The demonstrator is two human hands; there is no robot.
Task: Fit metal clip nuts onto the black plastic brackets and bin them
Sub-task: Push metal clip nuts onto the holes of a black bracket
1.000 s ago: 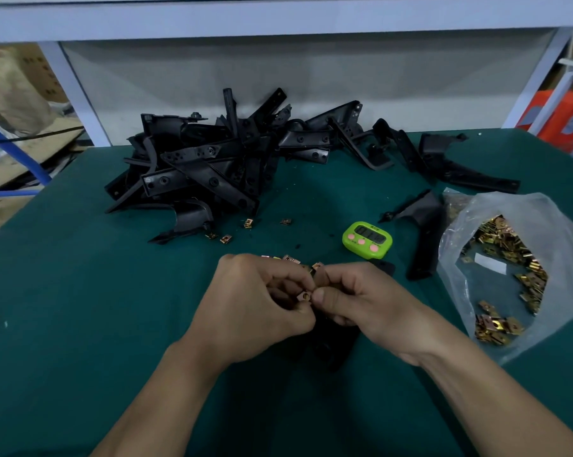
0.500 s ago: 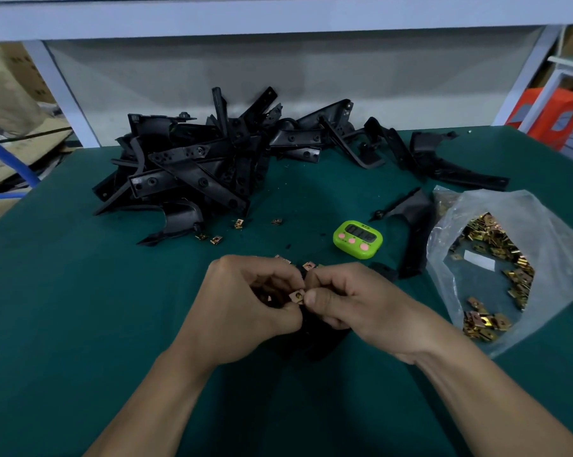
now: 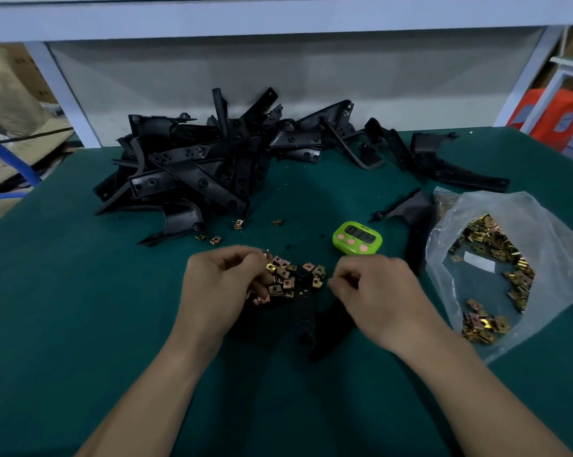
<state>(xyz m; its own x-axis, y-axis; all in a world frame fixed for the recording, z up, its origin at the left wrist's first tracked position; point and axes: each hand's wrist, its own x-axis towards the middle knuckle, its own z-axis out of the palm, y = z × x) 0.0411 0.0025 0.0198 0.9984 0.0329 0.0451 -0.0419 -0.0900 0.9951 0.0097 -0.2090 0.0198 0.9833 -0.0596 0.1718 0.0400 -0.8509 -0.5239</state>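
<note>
Closest to the camera, the bracket (image 3: 306,313) lies flat on the green table (image 3: 80,324) between the two wrists, its upper end buried under a loose heap of clip nuts (image 3: 286,275). The left hand (image 3: 226,285) is curled with a few clips caught in its fingers. The right hand (image 3: 374,291) is curled just beside the heap, but I cannot tell whether it pinches one (its fingertips face away from me). My worry is that heap: lifting the bracket would likely scatter it, and two nested clips could be taken as one. Past the timer (image 3: 357,237), the open bag (image 3: 509,245) sits near the right forearm, and a careless sweep might spill it. Farther off, stray clips (image 3: 239,223) lie by the tangled pile of brackets (image 3: 212,166), where pulling one may drag others.
</note>
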